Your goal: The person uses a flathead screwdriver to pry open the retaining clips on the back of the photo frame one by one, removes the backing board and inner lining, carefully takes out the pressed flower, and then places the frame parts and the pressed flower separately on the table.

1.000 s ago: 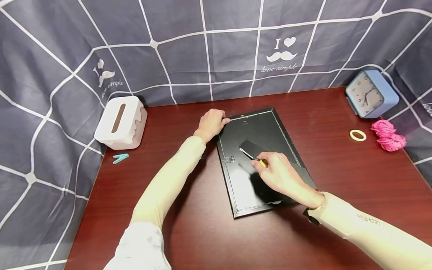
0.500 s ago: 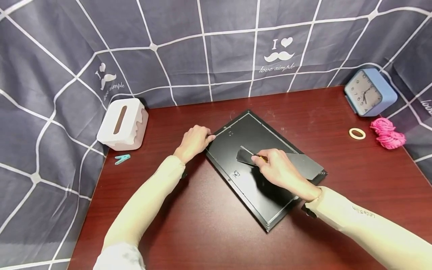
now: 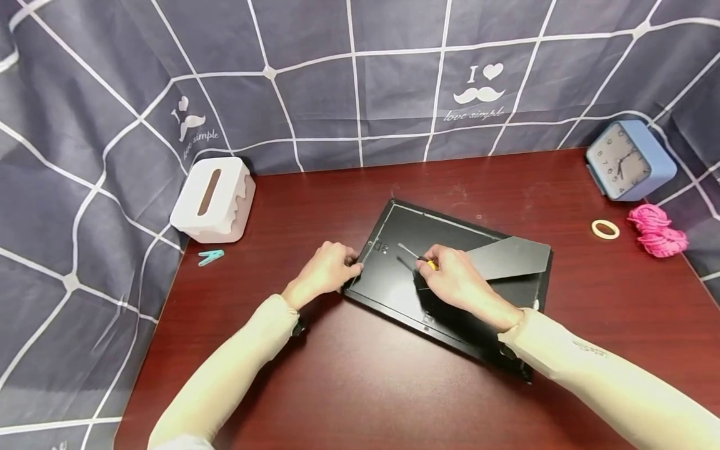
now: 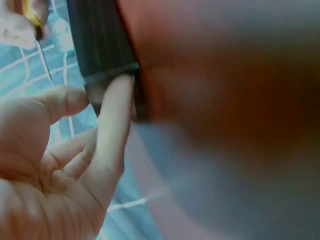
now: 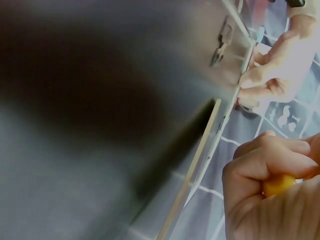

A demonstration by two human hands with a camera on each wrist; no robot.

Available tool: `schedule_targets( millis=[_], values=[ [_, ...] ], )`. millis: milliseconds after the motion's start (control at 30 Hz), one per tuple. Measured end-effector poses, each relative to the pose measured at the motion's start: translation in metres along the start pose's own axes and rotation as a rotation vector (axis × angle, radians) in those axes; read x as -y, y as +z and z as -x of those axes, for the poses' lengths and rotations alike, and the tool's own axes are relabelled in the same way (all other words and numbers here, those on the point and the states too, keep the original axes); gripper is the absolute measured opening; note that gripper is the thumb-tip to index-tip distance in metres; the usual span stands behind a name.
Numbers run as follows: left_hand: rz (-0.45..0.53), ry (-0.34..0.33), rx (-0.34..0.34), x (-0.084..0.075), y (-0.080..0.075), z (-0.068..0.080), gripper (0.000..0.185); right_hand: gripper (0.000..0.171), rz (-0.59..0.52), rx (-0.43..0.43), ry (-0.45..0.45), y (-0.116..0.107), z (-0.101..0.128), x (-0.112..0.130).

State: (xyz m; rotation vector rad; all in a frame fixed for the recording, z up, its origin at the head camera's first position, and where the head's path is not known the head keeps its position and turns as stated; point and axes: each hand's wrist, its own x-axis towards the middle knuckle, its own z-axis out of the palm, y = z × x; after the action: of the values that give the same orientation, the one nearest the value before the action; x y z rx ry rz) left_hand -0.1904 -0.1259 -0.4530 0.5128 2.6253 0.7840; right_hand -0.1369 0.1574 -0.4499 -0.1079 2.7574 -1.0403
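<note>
On the dark red wooden table (image 3: 360, 387), near its middle, the black rectangular picture frame (image 3: 394, 281) lies face down and turned at an angle, one corner pointing toward the far wall. Its back panel is flat, matt black, bordered by a thin pale line inside the raised rim, with a small metal hanger fitting (image 3: 381, 246) near the left corner. A black fold-out stand flap (image 3: 509, 257) rests across the right part of the back.

Your left hand (image 3: 324, 273) grips the frame's left edge, fingers curled over the rim; the left wrist view shows a fingertip (image 4: 120, 95) pressed against the ribbed black moulding. Your right hand (image 3: 452, 278) rests on the back panel and holds a small yellow-handled screwdriver (image 3: 419, 257) in a closed fist, its thin metal shaft pointing toward the hanger fitting.

A white tissue box (image 3: 214, 200) and a teal clothes peg (image 3: 210, 257) sit well apart at the left.
</note>
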Motion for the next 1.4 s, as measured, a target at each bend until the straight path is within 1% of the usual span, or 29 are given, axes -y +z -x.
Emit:
schedule_targets(
  millis=[33,100,167,333,467,567,667,733,800,833,900,967,1033,1067,1133,1233,1300,1400],
  values=[
    [0.019,-0.036,0.022,-0.013,-0.002,0.009,0.027,0.023,0.003,0.012,0.010,0.002,-0.002,0.000],
    [0.068,-0.069,0.050,-0.018,0.002,0.016,0.041,0.022,0.022,0.018,0.013,0.012,-0.008,-0.005],
    [0.113,-0.106,0.078,-0.022,0.007,0.021,0.052,0.020,0.027,0.036,0.023,0.017,-0.011,-0.003],
    [0.269,-0.206,0.131,-0.033,0.020,0.032,0.071,0.023,0.033,0.067,0.010,0.026,-0.015,0.003],
    [0.380,-0.270,0.141,-0.043,0.030,0.040,0.081,0.020,0.035,0.117,0.005,0.029,-0.014,0.007],
    [0.483,-0.302,0.132,-0.048,0.038,0.045,0.088,0.018,0.036,0.151,0.005,0.033,-0.016,0.008],
    [0.609,-0.327,0.130,-0.051,0.048,0.049,0.092,0.018,0.053,0.161,0.007,0.038,-0.018,0.006],
    [0.694,-0.332,0.131,-0.054,0.054,0.051,0.096,0.019,0.060,0.166,0.013,0.041,-0.019,0.006],
    [0.749,-0.331,0.121,-0.056,0.058,0.052,0.098,0.020,0.054,0.181,0.023,0.033,-0.012,0.021],
    [0.772,-0.331,0.119,-0.057,0.060,0.052,0.100,0.020,0.054,0.182,0.018,0.032,-0.011,0.023],
    [0.777,-0.333,0.125,-0.058,0.059,0.051,0.101,0.020,0.058,0.189,0.018,0.029,-0.011,0.028],
    [0.730,-0.341,0.111,-0.056,0.053,0.046,0.101,0.020,0.066,0.197,0.015,0.024,-0.013,0.035],
    [0.672,-0.346,0.086,-0.053,0.045,0.038,0.100,0.020,0.093,0.189,0.006,0.032,-0.024,0.023],
    [0.649,-0.345,0.072,-0.051,0.041,0.033,0.099,0.021,0.101,0.191,0.008,0.032,-0.027,0.021],
    [0.631,-0.342,0.044,-0.047,0.035,0.026,0.096,0.020,0.111,0.192,0.009,0.034,-0.033,0.018],
    [0.675,-0.334,0.051,-0.042,0.031,0.019,0.091,0.017,0.127,0.194,-0.009,0.041,-0.041,0.011],
    [0.701,-0.333,0.072,-0.040,0.031,0.017,0.091,0.014,0.133,0.200,-0.016,0.042,-0.042,0.011],
    [0.710,-0.332,0.083,-0.039,0.031,0.017,0.090,0.012,0.140,0.201,-0.043,0.041,-0.041,0.013]
  ],
)
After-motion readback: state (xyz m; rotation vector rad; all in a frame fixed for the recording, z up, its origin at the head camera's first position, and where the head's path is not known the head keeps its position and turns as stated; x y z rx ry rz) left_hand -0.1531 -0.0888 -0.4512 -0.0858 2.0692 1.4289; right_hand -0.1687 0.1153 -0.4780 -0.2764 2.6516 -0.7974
